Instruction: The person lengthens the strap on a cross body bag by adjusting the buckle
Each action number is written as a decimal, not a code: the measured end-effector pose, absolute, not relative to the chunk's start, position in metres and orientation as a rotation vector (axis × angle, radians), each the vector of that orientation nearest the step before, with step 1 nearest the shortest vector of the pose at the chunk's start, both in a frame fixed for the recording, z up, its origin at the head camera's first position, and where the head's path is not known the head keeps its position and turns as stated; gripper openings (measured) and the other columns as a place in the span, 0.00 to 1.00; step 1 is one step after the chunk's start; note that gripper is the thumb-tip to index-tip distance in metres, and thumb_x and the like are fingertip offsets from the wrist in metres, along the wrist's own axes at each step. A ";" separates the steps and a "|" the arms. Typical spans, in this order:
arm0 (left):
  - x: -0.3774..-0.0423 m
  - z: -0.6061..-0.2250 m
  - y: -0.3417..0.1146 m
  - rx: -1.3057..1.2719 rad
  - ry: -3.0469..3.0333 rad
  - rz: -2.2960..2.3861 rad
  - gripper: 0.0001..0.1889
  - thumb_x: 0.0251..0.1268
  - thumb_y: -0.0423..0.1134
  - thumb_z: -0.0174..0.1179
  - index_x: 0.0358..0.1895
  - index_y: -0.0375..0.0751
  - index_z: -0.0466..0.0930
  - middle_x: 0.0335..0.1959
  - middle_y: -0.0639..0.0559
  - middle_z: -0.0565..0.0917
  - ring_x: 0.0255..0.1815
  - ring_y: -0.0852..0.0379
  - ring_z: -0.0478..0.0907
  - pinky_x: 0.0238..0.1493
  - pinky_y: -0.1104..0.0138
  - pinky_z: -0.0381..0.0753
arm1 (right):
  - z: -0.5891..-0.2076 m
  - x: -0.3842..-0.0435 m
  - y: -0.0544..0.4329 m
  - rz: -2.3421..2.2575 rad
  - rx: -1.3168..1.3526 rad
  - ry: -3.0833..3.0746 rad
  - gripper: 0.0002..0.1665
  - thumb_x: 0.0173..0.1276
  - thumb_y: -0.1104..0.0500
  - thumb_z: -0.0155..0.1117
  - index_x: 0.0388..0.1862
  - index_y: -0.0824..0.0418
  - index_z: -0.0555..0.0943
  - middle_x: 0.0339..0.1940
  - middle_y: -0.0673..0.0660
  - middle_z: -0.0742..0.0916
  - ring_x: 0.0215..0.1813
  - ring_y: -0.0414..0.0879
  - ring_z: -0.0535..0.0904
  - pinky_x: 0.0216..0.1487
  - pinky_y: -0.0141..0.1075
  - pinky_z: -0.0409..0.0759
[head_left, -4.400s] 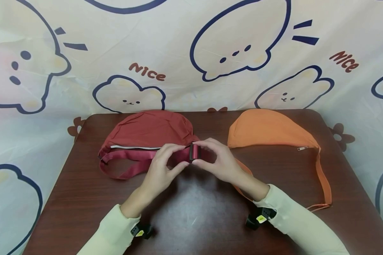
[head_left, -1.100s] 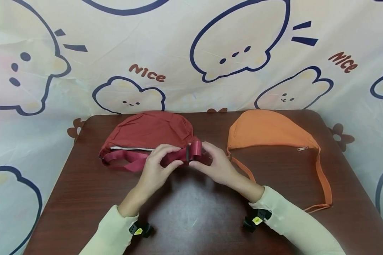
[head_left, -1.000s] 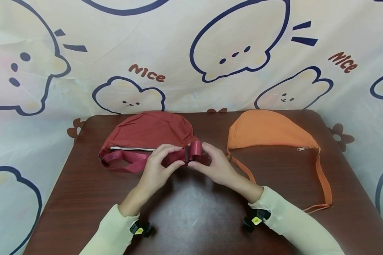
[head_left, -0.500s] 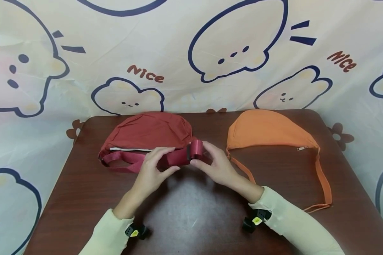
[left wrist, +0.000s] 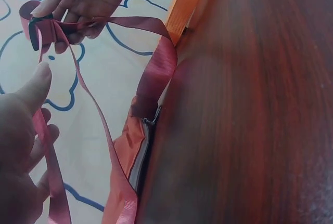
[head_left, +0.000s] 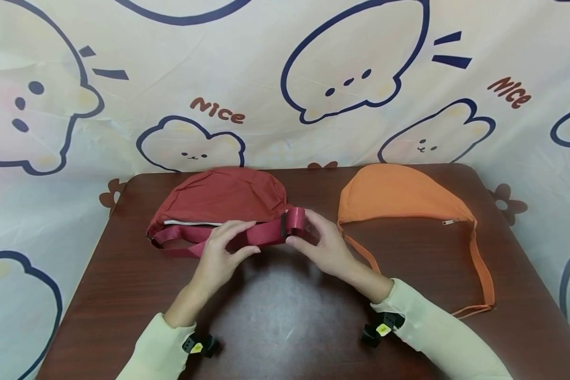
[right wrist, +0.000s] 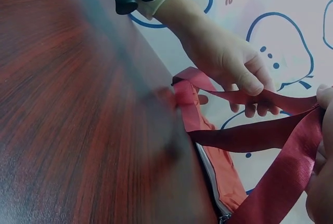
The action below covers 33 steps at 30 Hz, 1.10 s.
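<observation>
A dark red waist bag (head_left: 225, 195) lies at the back left of the table, its crimson strap (head_left: 266, 234) lifted in front of it. My right hand (head_left: 330, 245) pinches the black strap slider (head_left: 283, 225) between thumb and fingers. A rounded loop of webbing (head_left: 295, 219) stands out from that slider. Further left along the strap, my left hand (head_left: 217, 258) holds the webbing, thumb (right wrist: 251, 84) in front and fingers behind. Part of the slider is hidden by the right hand in the left wrist view.
An orange waist bag (head_left: 401, 192) lies at the back right, its thin strap (head_left: 482, 269) curving towards the front. Behind the brown table (head_left: 285, 327) hangs a cartoon-printed cloth (head_left: 266, 63). A black wrist camera (head_left: 382, 327) sits below each sleeve.
The webbing loop at the slider has grown and stands out further. My left hand has slid left along the strap, away from the slider. My right hand has stayed nearly in place.
</observation>
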<state>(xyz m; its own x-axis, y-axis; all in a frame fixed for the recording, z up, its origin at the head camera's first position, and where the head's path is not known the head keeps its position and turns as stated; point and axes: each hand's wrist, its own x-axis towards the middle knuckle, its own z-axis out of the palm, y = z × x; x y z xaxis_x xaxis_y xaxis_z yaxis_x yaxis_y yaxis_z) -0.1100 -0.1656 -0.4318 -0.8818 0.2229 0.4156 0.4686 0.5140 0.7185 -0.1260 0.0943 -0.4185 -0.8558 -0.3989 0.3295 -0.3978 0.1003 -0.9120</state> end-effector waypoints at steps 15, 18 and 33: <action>-0.113 -0.428 -0.164 -0.633 -2.423 -1.283 0.27 0.47 0.31 0.79 0.56 0.43 0.87 0.50 0.49 0.87 0.52 0.51 0.79 0.57 0.54 0.71 | -0.421 -0.126 0.097 -1.914 -0.822 2.349 0.29 0.67 0.65 0.72 0.66 0.58 0.77 0.56 0.53 0.85 0.57 0.47 0.81 0.62 0.44 0.78; -0.114 -0.428 -0.164 -0.639 -2.391 -1.281 0.26 0.46 0.31 0.79 0.54 0.43 0.88 0.48 0.49 0.87 0.49 0.52 0.79 0.56 0.58 0.71 | -0.421 -0.126 0.098 -1.914 -0.826 2.345 0.29 0.67 0.64 0.72 0.66 0.58 0.77 0.57 0.53 0.84 0.58 0.47 0.80 0.63 0.44 0.78; -0.117 -0.420 -0.155 -0.679 -2.380 -1.340 0.25 0.49 0.30 0.78 0.55 0.44 0.87 0.49 0.51 0.86 0.51 0.54 0.79 0.57 0.55 0.75 | -0.424 -0.127 0.093 -1.923 -0.806 2.276 0.31 0.67 0.65 0.72 0.68 0.59 0.75 0.59 0.55 0.84 0.59 0.48 0.80 0.62 0.43 0.79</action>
